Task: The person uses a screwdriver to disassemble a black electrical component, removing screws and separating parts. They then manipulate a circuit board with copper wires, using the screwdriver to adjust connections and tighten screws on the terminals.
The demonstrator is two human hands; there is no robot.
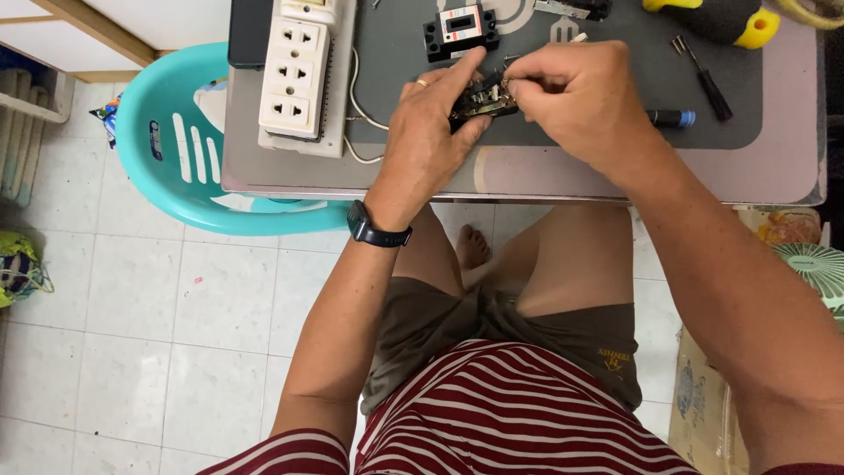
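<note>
L hand [428, 141] pinches small part [482, 102] w/ long axis left-right; R hand [576, 97] closed on its right end, touching.

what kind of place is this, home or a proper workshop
Probably a home repair corner, not a shop: a small table on a tiled floor, a plastic chair beside it, and a socket strip and screwdriver by the hands.

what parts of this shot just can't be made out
- Small dark part, head view: mostly covered by the left hand and right hand; its kind and each grip on it are unclear.
- Yellow-and-black tool: cut off by the top edge.
- Small screws: too tiny to tell apart.
- Green fan: cut off at the right edge.
</note>
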